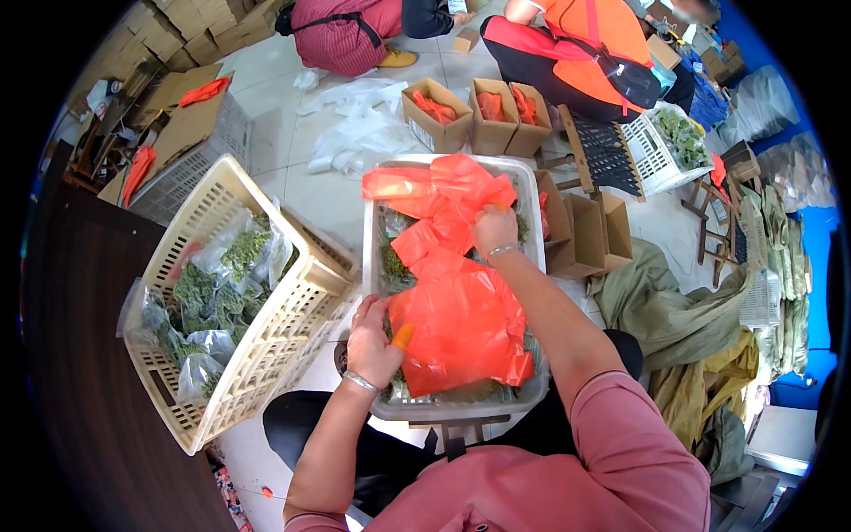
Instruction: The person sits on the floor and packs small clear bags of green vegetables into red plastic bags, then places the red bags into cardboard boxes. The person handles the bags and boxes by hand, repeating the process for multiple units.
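Observation:
In front of me is a white plastic tub (537, 219) holding bunches of curly green leaves (397, 263). Thin red plastic bags (459, 326) lie crumpled over them, covering most of the tub. My right hand (497, 231) grips the red plastic at the far right, its fingers curled and one tip capped in orange. At the near left, my left hand (373, 342) rests against the bag's edge beside the tub wall. Its thumb wears an orange finger cot and lies on the plastic; whether the fingers pinch it is hidden.
Left of the tub, a tilted cream crate (286, 312) holds bagged greens (226, 286). Cardboard boxes (437, 126) with red bags stand beyond; others (588, 229) stand right. A folding stool (602, 149), greens crate (675, 143) and green sacks (671, 306) lie rightward. Other people (578, 53) crouch ahead.

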A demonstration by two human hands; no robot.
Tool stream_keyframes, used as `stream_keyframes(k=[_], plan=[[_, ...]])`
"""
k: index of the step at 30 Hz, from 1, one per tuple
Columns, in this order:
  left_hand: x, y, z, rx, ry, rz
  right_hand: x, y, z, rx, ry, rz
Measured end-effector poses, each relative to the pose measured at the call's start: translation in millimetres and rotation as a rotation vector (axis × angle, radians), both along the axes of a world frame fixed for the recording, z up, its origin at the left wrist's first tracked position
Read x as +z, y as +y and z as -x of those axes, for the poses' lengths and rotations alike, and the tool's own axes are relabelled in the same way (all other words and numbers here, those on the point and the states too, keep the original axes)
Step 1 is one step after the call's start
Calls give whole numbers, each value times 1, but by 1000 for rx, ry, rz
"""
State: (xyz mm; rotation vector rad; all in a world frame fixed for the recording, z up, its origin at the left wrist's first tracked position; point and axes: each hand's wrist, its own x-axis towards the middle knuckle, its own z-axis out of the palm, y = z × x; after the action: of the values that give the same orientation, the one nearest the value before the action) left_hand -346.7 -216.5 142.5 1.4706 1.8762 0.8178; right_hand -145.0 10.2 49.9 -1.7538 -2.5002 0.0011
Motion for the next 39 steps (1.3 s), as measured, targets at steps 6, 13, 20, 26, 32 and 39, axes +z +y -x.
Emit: stream_keyframes(k=[6, 13, 20, 26, 32, 39], plan=[[6, -2, 3, -5, 46, -99, 29, 6, -9, 34, 732, -241], [6, -2, -2, -12, -26, -164, 122, 18, -10, 42, 1237, -85], [-15, 12, -16, 119, -380, -106, 186, 18, -2, -58, 1199, 198], [-22, 32, -13, 187, -1377, 80, 187, -21, 11, -471, 1893, 1040], [31, 30, -9, 193, -1674, -24, 93, -85, 28, -515, 1605, 951], [20, 9, 16, 276, -958, -368, 32, -62, 27, -534, 1311, 1486]])
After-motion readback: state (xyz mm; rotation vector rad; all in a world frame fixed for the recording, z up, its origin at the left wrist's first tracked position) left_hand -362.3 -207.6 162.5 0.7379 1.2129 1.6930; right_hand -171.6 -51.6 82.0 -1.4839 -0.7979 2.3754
